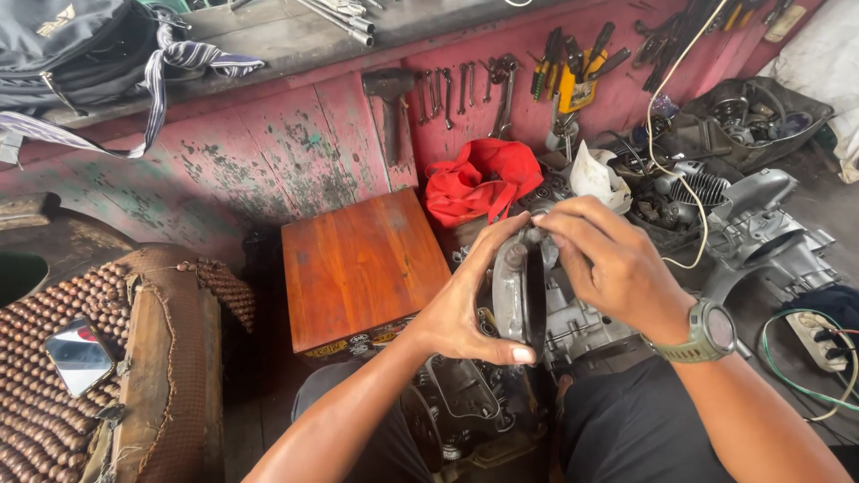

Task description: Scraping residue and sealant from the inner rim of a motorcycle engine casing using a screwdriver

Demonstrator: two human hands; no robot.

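Head view, left to right: a beaded seat cover [54,376] with a phone [79,356] lying on it sits at my far left, then a wooden box [358,268] stands just beside my left forearm. My left hand [465,304] is wrapped around the near side of a round grey metal part [517,295], thumb under its lower rim and fingers along its edge. I hold that part upright, on edge, above the engine block [582,322] between my knees. My right hand [608,264] closes on the part's top from the other side, fingertips pinching near its upper rim. I judge the job to be midway: the part is off the engine and raised between both hands, not seated anywhere, and other engine pieces [761,233] lie apart on the floor at my right. A red cloth [479,179] lies behind, under hanging wrenches [456,89].
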